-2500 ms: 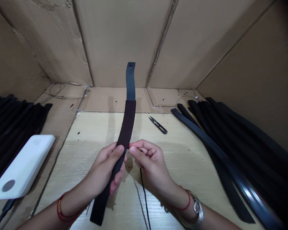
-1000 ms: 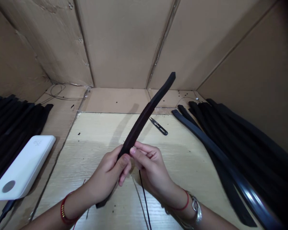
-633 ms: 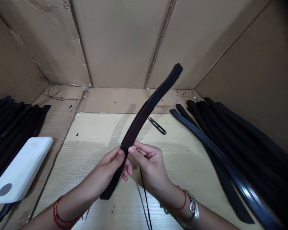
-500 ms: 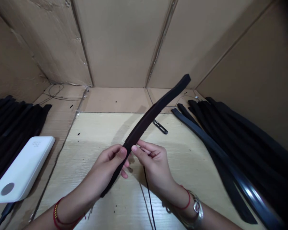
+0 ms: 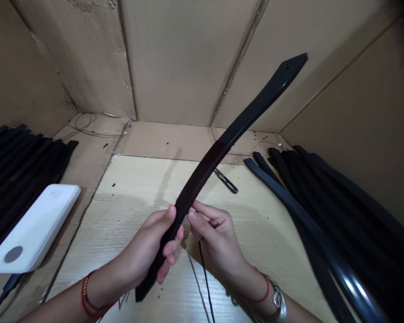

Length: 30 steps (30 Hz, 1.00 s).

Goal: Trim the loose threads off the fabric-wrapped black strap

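Held strip [image 5: 261,107], 7 to 1 o'clk, looked like smooth dk plastic, semi-matt w/ a thin sheen nr its 1 o'clk tip. Its sleeve [image 5: 200,175] looked matt, like dk brown cloth, w/ rough toothed edges. Cord [image 5: 204,273], 6 o'clk, was matt, prob. textile. Snips [image 5: 227,182], just off ctr toward 4 o'clk, had a dk metal look. Front strip [image 5: 346,278], 4 o'clk, was v. glossy; stacked strips [image 5: 23,179], 9 o'clk, were matt, mat'l unclear. White device [image 5: 37,224], 8 o'clk, was smooth plastic. Walls [image 5: 182,58], 12 o'clk, were matt brown cardboard. Tabletop [image 5: 138,193] showed wood-type grain, shiny at 6 o'clk.
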Each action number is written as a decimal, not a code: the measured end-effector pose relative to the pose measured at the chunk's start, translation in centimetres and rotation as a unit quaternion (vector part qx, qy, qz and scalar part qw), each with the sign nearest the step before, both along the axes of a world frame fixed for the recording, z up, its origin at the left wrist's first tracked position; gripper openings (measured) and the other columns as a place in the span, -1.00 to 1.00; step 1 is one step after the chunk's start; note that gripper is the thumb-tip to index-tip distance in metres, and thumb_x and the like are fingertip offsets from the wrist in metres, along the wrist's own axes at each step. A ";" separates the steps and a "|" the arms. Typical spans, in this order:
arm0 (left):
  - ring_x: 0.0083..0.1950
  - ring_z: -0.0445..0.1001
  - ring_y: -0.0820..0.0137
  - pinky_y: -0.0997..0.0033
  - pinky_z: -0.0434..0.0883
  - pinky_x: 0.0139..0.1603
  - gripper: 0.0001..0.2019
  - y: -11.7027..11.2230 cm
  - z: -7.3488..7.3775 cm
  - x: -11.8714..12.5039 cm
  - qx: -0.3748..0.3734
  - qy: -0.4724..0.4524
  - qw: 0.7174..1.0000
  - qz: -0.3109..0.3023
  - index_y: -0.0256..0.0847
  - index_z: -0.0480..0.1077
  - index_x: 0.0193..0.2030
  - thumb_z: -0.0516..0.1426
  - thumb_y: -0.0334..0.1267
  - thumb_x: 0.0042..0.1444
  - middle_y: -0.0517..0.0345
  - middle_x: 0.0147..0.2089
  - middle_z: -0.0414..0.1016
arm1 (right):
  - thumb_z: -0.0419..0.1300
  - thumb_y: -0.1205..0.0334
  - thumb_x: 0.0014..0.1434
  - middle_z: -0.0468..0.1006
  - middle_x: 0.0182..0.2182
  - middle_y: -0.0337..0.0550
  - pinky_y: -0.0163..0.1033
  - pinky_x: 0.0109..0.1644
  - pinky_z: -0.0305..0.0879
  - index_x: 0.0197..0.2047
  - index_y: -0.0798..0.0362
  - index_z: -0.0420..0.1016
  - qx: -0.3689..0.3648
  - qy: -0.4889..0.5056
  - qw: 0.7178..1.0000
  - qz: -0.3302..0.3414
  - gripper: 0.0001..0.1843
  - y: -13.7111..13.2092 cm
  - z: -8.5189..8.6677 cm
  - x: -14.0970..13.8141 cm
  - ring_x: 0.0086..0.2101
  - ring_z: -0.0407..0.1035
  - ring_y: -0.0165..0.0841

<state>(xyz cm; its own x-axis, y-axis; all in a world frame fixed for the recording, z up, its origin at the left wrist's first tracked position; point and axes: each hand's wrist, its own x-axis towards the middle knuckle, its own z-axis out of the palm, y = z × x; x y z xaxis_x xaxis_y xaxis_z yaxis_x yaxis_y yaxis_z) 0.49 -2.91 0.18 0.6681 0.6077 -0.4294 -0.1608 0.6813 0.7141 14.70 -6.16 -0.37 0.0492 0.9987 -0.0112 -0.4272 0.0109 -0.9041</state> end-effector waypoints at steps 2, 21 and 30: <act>-0.75 0.13 0.57 0.70 0.10 -0.88 -0.48 0.0 0.0 -0.1 -0.007 -0.010 1.000 -0.016 -0.24 0.29 -0.41 0.10 0.27 0.11 0.36 -0.72 0.10 | 0.28 0.22 0.22 0.33 -0.65 -0.32 -0.39 -0.35 0.33 -0.06 0.03 0.63 0.011 -0.001 1.000 0.023 -0.78 -0.1 0.0 0.1 -0.59 0.26 -0.55; -0.76 -0.12 0.57 0.69 0.07 -0.83 -0.47 0.5 -1.9 0.3 -0.215 -0.327 0.904 -0.173 -0.25 0.29 -0.52 -0.11 0.08 0.33 0.32 -0.77 -0.02 | 0.40 0.22 0.08 0.60 -0.43 -0.08 -0.43 -0.36 0.34 -0.14 0.16 0.63 -0.012 0.004 0.998 0.063 -0.72 0.2 -0.3 0.6 -0.48 0.46 -0.47; -0.76 -0.12 0.60 0.71 0.03 -0.81 -0.50 0.4 -1.4 0.3 -0.190 -0.277 0.930 -0.151 -0.25 0.23 -0.58 0.01 0.06 0.27 0.33 -0.79 -0.05 | 0.38 0.25 0.11 0.60 -0.43 -0.10 -0.49 -0.30 0.34 -0.18 0.13 0.64 0.003 0.006 0.998 0.063 -0.80 0.2 -0.2 0.8 -0.43 0.49 -0.50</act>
